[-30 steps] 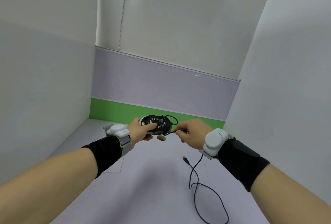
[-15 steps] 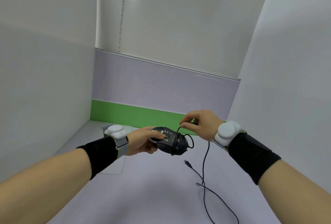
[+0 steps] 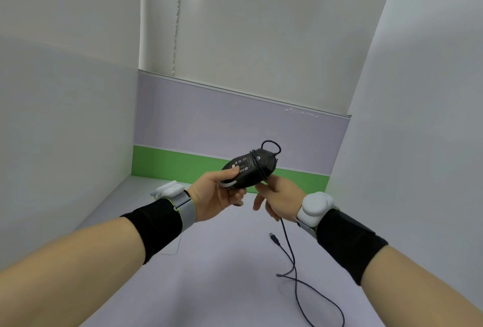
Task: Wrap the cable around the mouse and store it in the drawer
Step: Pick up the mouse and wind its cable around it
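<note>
A black mouse [image 3: 249, 168] is held up above the desk, underside facing me, with my left hand [image 3: 218, 197] gripping its near end. A few turns of the dark cable [image 3: 291, 253] cross the mouse's middle, and a small loop sticks up at its far end. My right hand [image 3: 278, 197] is just below and right of the mouse, pinching the cable where it leaves the wraps. The loose rest of the cable hangs down and curls over the desk, its USB plug [image 3: 274, 238] lying flat. No drawer is in view.
The pale lilac desk [image 3: 222, 274] is boxed in by white panels left and right and a lilac and green partition [image 3: 183, 164] at the back. A thin clear sheet [image 3: 173, 248] lies on the desk under my left wrist.
The mouse has been lifted higher and tilted. My right hand went from above the mouse to below it, carrying the cable round, and less loose cable lies on the desk.
</note>
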